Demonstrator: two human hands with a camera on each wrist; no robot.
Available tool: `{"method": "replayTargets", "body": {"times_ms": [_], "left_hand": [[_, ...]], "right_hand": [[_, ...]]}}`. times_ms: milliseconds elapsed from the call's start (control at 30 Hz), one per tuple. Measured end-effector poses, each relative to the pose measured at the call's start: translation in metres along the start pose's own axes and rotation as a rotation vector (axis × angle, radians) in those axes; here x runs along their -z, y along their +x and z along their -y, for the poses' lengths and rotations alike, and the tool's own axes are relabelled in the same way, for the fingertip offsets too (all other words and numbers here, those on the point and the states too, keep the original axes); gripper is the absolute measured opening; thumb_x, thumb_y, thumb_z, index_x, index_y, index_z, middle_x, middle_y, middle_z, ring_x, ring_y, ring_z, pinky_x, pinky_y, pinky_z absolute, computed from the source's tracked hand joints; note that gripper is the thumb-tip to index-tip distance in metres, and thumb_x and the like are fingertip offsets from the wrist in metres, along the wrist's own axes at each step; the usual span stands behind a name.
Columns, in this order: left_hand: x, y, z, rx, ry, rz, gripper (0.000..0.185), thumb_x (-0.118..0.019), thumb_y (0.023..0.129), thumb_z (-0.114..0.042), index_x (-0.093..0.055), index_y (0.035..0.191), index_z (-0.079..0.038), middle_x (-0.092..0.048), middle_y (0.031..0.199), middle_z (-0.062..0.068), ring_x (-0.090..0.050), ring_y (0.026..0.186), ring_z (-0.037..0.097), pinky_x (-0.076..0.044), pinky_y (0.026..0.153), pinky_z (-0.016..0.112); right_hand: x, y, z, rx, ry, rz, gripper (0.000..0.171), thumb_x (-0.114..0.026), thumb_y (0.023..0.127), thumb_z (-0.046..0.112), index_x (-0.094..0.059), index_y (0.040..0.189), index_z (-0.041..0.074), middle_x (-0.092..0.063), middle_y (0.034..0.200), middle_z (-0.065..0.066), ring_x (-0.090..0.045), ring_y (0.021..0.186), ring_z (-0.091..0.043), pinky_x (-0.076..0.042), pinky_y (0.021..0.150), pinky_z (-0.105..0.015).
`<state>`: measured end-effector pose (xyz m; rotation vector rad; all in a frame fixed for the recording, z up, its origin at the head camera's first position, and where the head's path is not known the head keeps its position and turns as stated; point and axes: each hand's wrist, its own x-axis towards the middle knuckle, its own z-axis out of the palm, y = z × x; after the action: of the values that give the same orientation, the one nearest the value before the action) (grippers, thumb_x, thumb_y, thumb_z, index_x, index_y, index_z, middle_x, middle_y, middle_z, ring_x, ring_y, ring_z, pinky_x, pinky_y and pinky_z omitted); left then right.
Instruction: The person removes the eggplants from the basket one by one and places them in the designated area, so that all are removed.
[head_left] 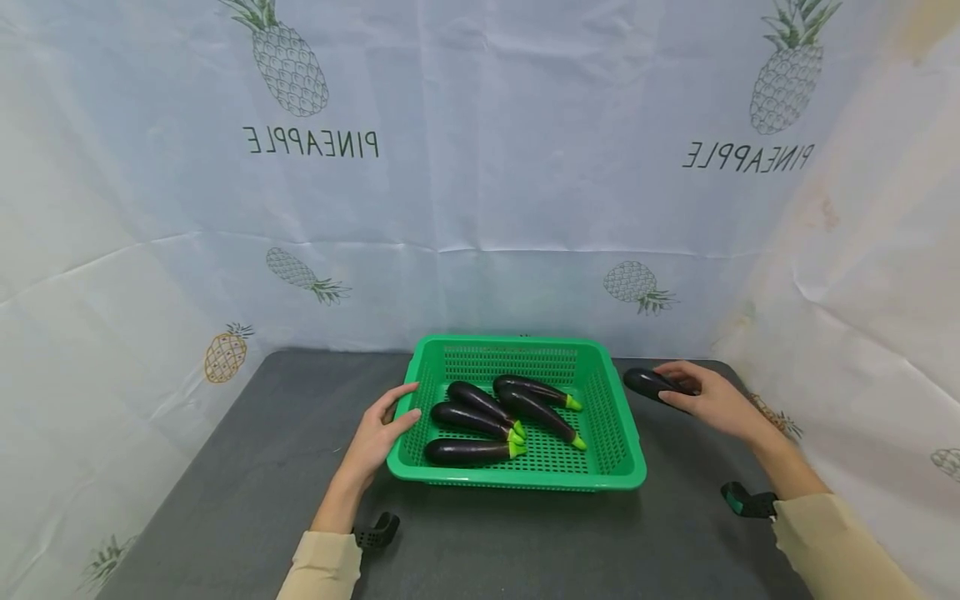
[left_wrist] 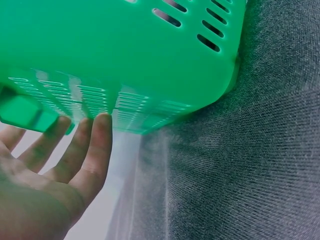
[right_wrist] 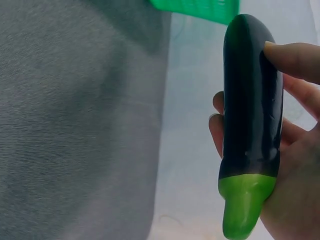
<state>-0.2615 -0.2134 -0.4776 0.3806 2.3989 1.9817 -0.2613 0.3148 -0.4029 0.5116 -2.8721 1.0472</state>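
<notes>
Head view, left to right: left hand (head_left: 381,429) spread flat against green basket (head_left: 628,433), best kept steadying; right hand (head_left: 708,400) curled round loose eggplant (head_left: 648,383) beside basket; best lifted clear over rim.

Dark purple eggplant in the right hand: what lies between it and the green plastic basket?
Only bare dark grey tabletop, seen in the head view, separates the eggplant from the basket.

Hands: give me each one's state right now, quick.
Left hand: open, straight fingers resting against the green basket.
Right hand: gripping an eggplant, outside the basket.
</notes>
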Motion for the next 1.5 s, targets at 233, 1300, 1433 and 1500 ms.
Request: {"method": "replayTargets", "body": {"times_ms": [233, 1300, 1433, 1500], "left_hand": [[0.000, 0.001, 0.000, -0.005, -0.007, 0.002, 0.055, -0.066, 0.101, -0.032, -0.048, 0.151, -0.020, -0.029, 0.164, 0.009, -0.022, 0.154, 0.029, -0.032, 0.116, 0.058], [-0.003, 0.001, 0.003, 0.000, -0.009, -0.018, 0.054, -0.067, 0.101, -0.030, -0.049, 0.151, -0.019, -0.034, 0.162, 0.009, -0.026, 0.152, 0.029, -0.033, 0.115, 0.058], [-0.002, 0.001, 0.003, -0.003, -0.014, -0.019, 0.054, -0.067, 0.101, -0.029, -0.049, 0.150, -0.019, -0.034, 0.162, 0.010, -0.027, 0.152, 0.029, -0.034, 0.115, 0.058], [-0.001, 0.001, 0.003, -0.004, -0.014, -0.021, 0.053, -0.067, 0.101, -0.028, -0.049, 0.150, -0.018, -0.035, 0.162, 0.010, -0.028, 0.151, 0.029, -0.034, 0.115, 0.058]], "right_hand": [[-0.015, 0.002, -0.025, -0.017, 0.020, -0.006, 0.044, -0.063, 0.103, 0.023, -0.055, 0.139, -0.001, -0.056, 0.129, -0.031, -0.062, 0.109, -0.046, -0.054, 0.076, -0.045], [-0.055, 0.009, -0.061, -0.048, -0.032, 0.009, 0.040, -0.067, 0.098, 0.009, -0.059, 0.135, -0.003, -0.060, 0.129, -0.026, -0.058, 0.116, -0.047, -0.052, 0.088, -0.058], [-0.050, 0.009, -0.058, -0.039, -0.019, -0.004, 0.042, -0.067, 0.098, 0.011, -0.057, 0.136, -0.004, -0.058, 0.132, -0.028, -0.056, 0.119, -0.049, -0.050, 0.093, -0.061], [-0.048, 0.009, -0.055, -0.031, -0.016, -0.008, 0.042, -0.067, 0.099, 0.011, -0.057, 0.136, -0.005, -0.058, 0.133, -0.028, -0.055, 0.120, -0.050, -0.049, 0.094, -0.062]]}}
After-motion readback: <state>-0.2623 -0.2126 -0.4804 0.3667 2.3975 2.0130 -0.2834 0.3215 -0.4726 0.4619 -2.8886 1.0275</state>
